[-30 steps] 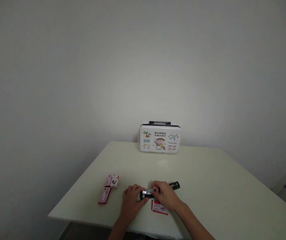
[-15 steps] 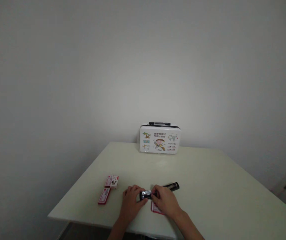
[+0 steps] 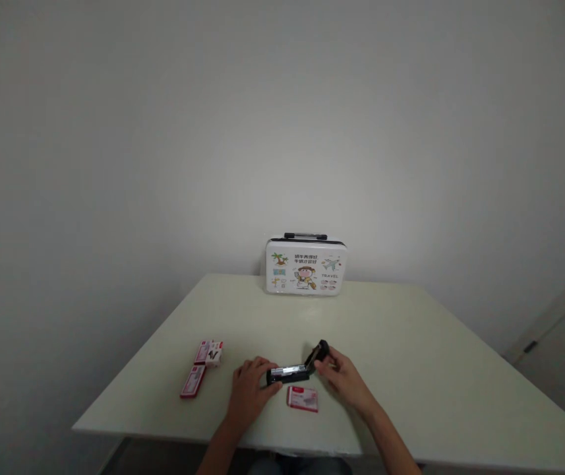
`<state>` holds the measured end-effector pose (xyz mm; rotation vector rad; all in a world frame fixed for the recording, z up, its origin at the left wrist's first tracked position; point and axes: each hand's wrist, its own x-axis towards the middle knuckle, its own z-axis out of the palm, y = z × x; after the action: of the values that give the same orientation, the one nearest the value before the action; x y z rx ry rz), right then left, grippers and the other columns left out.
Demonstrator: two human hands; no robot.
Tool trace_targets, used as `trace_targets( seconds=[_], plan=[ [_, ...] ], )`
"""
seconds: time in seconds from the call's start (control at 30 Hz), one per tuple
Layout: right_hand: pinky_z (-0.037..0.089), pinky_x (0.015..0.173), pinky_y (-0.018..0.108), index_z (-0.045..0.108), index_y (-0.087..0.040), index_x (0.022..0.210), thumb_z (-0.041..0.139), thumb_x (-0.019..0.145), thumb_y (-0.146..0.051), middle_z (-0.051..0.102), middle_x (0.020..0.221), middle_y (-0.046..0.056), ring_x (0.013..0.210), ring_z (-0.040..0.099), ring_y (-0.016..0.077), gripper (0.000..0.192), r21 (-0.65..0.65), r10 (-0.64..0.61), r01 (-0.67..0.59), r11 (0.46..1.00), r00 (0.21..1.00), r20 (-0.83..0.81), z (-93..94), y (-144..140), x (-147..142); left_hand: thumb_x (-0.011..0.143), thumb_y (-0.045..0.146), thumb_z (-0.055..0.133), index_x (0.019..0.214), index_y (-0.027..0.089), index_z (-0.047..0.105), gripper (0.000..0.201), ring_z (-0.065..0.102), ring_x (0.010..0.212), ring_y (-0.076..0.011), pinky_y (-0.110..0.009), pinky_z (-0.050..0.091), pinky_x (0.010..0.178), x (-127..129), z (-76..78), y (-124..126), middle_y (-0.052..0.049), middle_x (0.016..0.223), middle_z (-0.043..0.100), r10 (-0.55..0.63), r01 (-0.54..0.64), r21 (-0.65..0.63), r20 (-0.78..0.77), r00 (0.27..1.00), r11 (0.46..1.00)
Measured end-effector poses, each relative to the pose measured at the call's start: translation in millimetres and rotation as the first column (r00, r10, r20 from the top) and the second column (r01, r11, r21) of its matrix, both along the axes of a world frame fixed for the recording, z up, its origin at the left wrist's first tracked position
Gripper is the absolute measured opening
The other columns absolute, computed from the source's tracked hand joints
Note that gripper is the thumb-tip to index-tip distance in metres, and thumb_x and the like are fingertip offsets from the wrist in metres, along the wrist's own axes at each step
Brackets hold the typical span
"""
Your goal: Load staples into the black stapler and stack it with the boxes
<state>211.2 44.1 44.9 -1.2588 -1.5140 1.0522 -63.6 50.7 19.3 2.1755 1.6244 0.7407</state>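
Observation:
A black stapler is folded open near the front of the table, its shiny metal channel showing. My left hand grips the left end of its lower body between thumb and fingers. At the other end, my right hand holds the raised black arm, which tilts up to the right. Just in front of the stapler lies a flat red-and-white staple box, touched by neither hand.
To the left, a small white box and two red-and-white boxes sit together on the pale table. A white cartoon-printed case with a black handle stands at the back by the wall.
My right hand has moved from the stapler's middle to its raised arm, which now tilts up more steeply. The red-and-white box beneath is uncovered. The whole view has shifted slightly.

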Motion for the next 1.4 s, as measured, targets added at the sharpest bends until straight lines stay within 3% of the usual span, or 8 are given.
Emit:
trace_targets(
  seconds=[0.17,0.33,0.5,0.67,0.73,0.93,1.1,1.4],
  plan=[
    [0.034,0.063,0.024,0.068,-0.022,0.109,0.068,0.087,-0.046,0.057,0.072,-0.004,0.067,0.051,0.0141,0.032,0.089,0.171,-0.229,0.969,0.889,0.426,30.6,18,-36,0.085,0.044,0.066,0.114,0.033,0.069,0.031,0.053,0.114,-0.0240,-0.038,0.032,0.101,2,1.2,0,-0.001,0.119,0.065,-0.005,0.005,-0.012,-0.022,1.000,1.000],
    [0.028,0.066,0.025,0.070,-0.023,0.098,0.081,0.075,-0.032,0.064,0.083,-0.001,0.078,0.054,0.0161,0.028,0.078,0.125,-0.225,0.971,0.759,0.639,22.4,26,-56,0.085,0.043,0.065,0.111,0.028,0.068,0.030,0.053,0.111,-0.0255,-0.038,0.035,0.098,-3,-2.4,2,-0.003,0.117,0.065,0.011,-0.010,0.026,-0.013,1.000,1.000],
    [0.027,0.066,0.025,0.067,-0.020,0.096,0.079,0.076,-0.035,0.065,0.089,0.002,0.079,0.054,0.0164,0.028,0.072,0.016,-0.078,0.994,0.783,0.622,10.8,25,-30,0.083,0.011,0.046,0.127,0.029,0.060,0.049,0.049,0.118,-0.0239,-0.042,0.035,0.103,12,7.6,-10,-0.003,0.126,0.060,-0.007,0.003,0.100,0.045,0.999,0.995],
    [0.030,0.059,0.025,0.060,-0.019,0.124,0.073,0.081,-0.046,0.058,0.071,-0.003,0.064,0.051,0.0150,0.053,0.061,-0.085,0.062,0.996,0.858,0.507,-2.9,15,13,0.062,0.000,0.046,0.121,0.038,0.066,0.073,0.045,0.125,-0.0243,-0.044,0.034,0.107,53,30.5,-32,0.002,0.135,0.056,-0.503,0.503,0.113,-0.028,0.864,0.857],
    [0.031,0.057,0.025,0.059,-0.017,0.130,0.072,0.080,-0.055,0.052,0.065,-0.005,0.060,0.049,0.0149,0.064,0.046,-0.118,0.108,0.993,0.922,0.368,-13.4,8,24,0.060,0.000,0.047,0.123,0.041,0.065,0.077,0.045,0.125,-0.0249,-0.044,0.036,0.106,49,34.1,-30,0.003,0.136,0.055,-0.578,0.582,0.044,-0.084,0.812,0.812],
    [0.033,0.046,0.023,0.057,-0.015,0.134,0.056,0.087,-0.070,0.049,0.065,-0.004,0.049,0.043,0.0116,0.072,-0.068,-0.190,0.185,0.980,0.980,-0.066,-39.7,-17,10,0.069,0.012,0.057,0.135,0.030,0.057,0.068,0.050,0.121,-0.0258,-0.040,0.040,0.106,0,16.8,7,-0.007,0.132,0.054,-0.360,0.354,-0.094,-0.051,0.932,0.930],
    [0.031,0.037,0.023,0.052,-0.017,0.139,0.051,0.089,-0.073,0.054,0.066,-0.002,0.040,0.042,0.0111,0.075,-0.135,-0.154,0.134,0.982,0.977,-0.148,-34.9,-24,-35,0.093,0.038,0.048,0.125,0.023,0.062,0.037,0.056,0.115,-0.0240,-0.039,0.043,0.105,23,-0.4,7,-0.010,0.127,0.054,-0.078,0.082,-0.042,0.091,0.993,0.996],
    [0.043,0.061,0.026,0.065,-0.013,0.128,0.055,0.087,-0.072,0.061,0.076,0.003,0.067,0.050,0.0175,0.073,0.005,-0.059,0.060,0.998,0.993,-0.098,-28.8,-12,-53,0.075,0.024,0.068,0.147,0.028,0.044,0.076,0.054,0.117,-0.0238,-0.035,0.050,0.097,14,-0.8,-3,-0.010,0.141,0.049,-0.324,0.370,-0.118,0.291,0.900,0.921]
  ],
)
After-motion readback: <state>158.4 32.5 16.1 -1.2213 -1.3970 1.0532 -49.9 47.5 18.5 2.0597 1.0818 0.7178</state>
